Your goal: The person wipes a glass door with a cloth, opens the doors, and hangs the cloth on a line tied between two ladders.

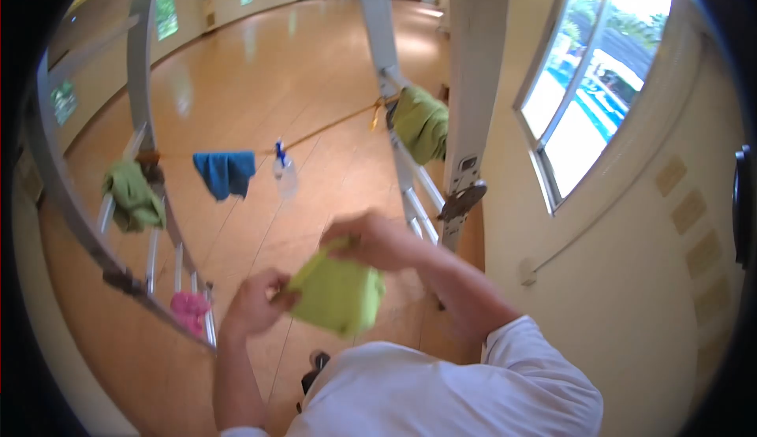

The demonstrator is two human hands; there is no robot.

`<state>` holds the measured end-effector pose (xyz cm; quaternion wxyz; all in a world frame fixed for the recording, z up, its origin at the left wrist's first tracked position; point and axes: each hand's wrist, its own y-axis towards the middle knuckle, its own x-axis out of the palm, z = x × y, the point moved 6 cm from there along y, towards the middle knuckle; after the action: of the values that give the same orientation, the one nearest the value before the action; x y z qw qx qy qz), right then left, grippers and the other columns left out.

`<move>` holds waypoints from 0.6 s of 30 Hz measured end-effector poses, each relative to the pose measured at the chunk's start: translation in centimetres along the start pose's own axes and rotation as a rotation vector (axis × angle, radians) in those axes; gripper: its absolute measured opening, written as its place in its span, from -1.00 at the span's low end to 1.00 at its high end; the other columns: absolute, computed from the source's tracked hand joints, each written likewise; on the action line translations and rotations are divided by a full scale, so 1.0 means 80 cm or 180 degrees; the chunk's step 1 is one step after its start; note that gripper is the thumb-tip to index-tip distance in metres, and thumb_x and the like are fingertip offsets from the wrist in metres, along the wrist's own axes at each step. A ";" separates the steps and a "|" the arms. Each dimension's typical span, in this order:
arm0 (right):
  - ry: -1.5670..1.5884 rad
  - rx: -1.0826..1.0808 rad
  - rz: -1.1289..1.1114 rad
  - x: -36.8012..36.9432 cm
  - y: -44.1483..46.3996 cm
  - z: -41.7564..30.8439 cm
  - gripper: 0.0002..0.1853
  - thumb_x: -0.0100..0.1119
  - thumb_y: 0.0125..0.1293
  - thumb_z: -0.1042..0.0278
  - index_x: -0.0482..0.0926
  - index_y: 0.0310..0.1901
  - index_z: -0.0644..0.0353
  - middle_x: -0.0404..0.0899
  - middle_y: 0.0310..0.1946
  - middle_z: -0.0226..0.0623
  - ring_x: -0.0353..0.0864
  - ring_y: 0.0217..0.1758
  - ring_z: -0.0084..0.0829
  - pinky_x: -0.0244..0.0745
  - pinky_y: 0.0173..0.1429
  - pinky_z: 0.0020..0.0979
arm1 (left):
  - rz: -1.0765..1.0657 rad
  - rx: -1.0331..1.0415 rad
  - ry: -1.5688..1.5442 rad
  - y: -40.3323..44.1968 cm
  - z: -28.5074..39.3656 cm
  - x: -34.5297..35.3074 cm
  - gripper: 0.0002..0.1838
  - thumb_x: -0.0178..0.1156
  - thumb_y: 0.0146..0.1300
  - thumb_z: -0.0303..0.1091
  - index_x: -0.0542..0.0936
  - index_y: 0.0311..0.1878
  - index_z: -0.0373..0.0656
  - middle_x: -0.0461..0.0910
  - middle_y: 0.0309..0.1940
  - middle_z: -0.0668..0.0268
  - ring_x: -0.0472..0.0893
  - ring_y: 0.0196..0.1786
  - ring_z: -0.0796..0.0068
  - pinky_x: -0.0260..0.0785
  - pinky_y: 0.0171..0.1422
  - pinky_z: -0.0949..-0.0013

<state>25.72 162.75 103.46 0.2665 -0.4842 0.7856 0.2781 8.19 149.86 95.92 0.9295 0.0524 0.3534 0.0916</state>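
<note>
A light green cloth [339, 291] hangs between my two hands in front of my chest, partly blurred. My left hand [256, 303] pinches its left corner between thumb and fingers. At the upper edge, my right hand [374, 240] grips the same cloth, its fingertips curled over the top. Beyond them, a blue cloth [225, 173] and a spray bottle [285, 173] with a blue head hang from an orange rope [327, 127].
Metal ladder legs stand at left [142, 50] and right [475, 66], with the rope strung between them. Green cloths drape over the left ladder [132, 195] and right ladder [422, 124]. A pink cloth [190, 311] rests on a low rung. A window [595, 74] opens the right wall.
</note>
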 end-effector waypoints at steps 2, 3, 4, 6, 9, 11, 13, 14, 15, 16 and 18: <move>0.0076 -0.0096 0.0252 -0.034 0.021 0.019 -0.71 0.35 0.33 0.24 0.65 0.03 0.13 0.71 -0.17 -0.23 0.68 -0.15 -0.44 0.57 -0.01 -0.36 | 0.0076 -0.0155 0.0109 0.022 0.023 -0.022 -0.80 0.38 0.27 -0.32 0.63 -0.19 -0.25 0.62 -0.42 0.26 0.57 -0.36 0.44 0.45 -0.18 0.34; -0.0013 -0.0237 0.0496 -0.058 0.032 0.010 -0.72 0.35 0.34 0.23 0.66 0.05 0.08 0.71 -0.20 -0.26 0.66 -0.15 -0.51 0.56 -0.01 -0.38 | 0.0411 -0.0352 0.0028 0.037 0.038 -0.039 -0.82 0.35 0.29 -0.34 0.62 -0.16 -0.23 0.61 -0.38 0.25 0.56 -0.33 0.43 0.43 -0.18 0.36; -0.0376 0.0334 0.0738 -0.094 0.031 -0.029 -0.73 0.34 0.35 0.25 0.67 0.05 0.04 0.71 -0.22 -0.29 0.65 -0.14 -0.54 0.55 0.00 -0.39 | 0.0973 0.0260 0.0611 0.054 0.058 -0.068 -0.81 0.34 0.31 -0.34 0.62 -0.12 -0.21 0.59 -0.31 0.24 0.58 -0.26 0.40 0.43 -0.13 0.35; -0.0403 -0.0285 0.1471 -0.143 0.049 -0.049 -0.70 0.37 0.34 0.21 0.69 0.07 0.00 0.73 -0.22 -0.36 0.67 -0.18 -0.51 0.55 0.01 -0.37 | 0.2064 0.1010 0.1226 0.077 0.106 -0.120 -0.78 0.32 0.32 -0.33 0.60 -0.06 -0.22 0.60 -0.25 0.14 0.67 -0.11 0.18 0.48 -0.01 0.24; -0.0680 -0.1210 0.2084 -0.182 0.066 -0.061 -0.74 0.30 0.38 0.24 0.68 0.06 0.01 0.75 -0.16 -0.29 0.70 -0.10 -0.44 0.58 0.00 -0.30 | 0.2517 0.1391 0.1493 0.091 0.161 -0.154 -0.80 0.30 0.33 -0.35 0.60 -0.04 -0.20 0.61 -0.20 0.12 0.67 -0.06 0.11 0.50 0.01 0.21; -0.0726 -0.1276 0.2073 -0.176 0.066 -0.054 -0.75 0.29 0.39 0.24 0.69 0.06 0.01 0.76 -0.11 -0.29 0.71 -0.05 -0.42 0.58 0.04 -0.28 | 0.2555 0.1581 0.1748 0.098 0.168 -0.153 -0.84 0.25 0.33 -0.40 0.60 -0.06 -0.18 0.59 -0.18 0.15 0.65 -0.09 0.10 0.50 -0.02 0.20; -0.0816 -0.1264 0.1965 -0.139 0.060 -0.023 -0.79 0.23 0.41 0.29 0.70 0.02 0.03 0.75 -0.14 -0.17 0.74 -0.10 -0.29 0.59 0.00 -0.20 | 0.2281 0.1263 0.1782 0.096 0.131 -0.126 -0.86 0.21 0.32 -0.41 0.60 -0.09 -0.17 0.58 -0.20 0.15 0.63 -0.10 0.09 0.50 -0.02 0.17; -0.0907 -0.1215 0.1828 -0.111 0.062 0.017 -0.82 0.22 0.39 0.35 0.71 -0.03 0.07 0.74 -0.18 -0.11 0.72 -0.13 -0.14 0.56 0.00 -0.20 | 0.1985 0.0956 0.1767 0.097 0.096 -0.103 -0.88 0.18 0.32 -0.42 0.60 -0.11 -0.16 0.57 -0.22 0.16 0.61 -0.11 0.08 0.49 -0.03 0.13; -0.0555 -0.1014 0.1451 -0.075 0.057 0.052 -0.84 0.21 0.39 0.35 0.71 -0.08 0.11 0.72 -0.21 -0.07 0.70 -0.16 -0.06 0.56 -0.03 -0.18 | 0.1758 0.0878 0.1888 0.091 0.052 -0.074 -0.88 0.15 0.31 -0.41 0.60 -0.13 -0.15 0.55 -0.24 0.16 0.60 -0.11 0.07 0.48 -0.03 0.10; -0.0369 -0.0784 0.1189 -0.034 0.048 0.092 -0.84 0.19 0.40 0.34 0.72 -0.11 0.13 0.72 -0.20 -0.06 0.70 -0.16 -0.04 0.56 -0.03 -0.16 | 0.1525 0.0800 0.1999 0.081 -0.002 -0.040 -0.88 0.12 0.31 -0.41 0.60 -0.16 -0.15 0.54 -0.25 0.16 0.58 -0.12 0.07 0.46 -0.03 0.06; -0.0879 -0.0886 0.0787 0.054 0.013 0.158 -0.86 0.17 0.30 0.44 0.69 -0.19 0.22 0.69 -0.31 -0.06 0.69 -0.22 -0.03 0.56 -0.07 -0.13 | 0.0950 0.0412 0.1994 0.044 -0.099 0.039 -0.89 0.13 0.32 -0.38 0.62 -0.17 -0.12 0.54 -0.22 0.14 0.58 -0.08 0.07 0.46 -0.02 0.05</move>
<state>24.96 169.32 91.80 0.2660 -0.3737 0.7491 0.4780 4.73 154.16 88.60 0.7471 0.1316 0.6149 0.2154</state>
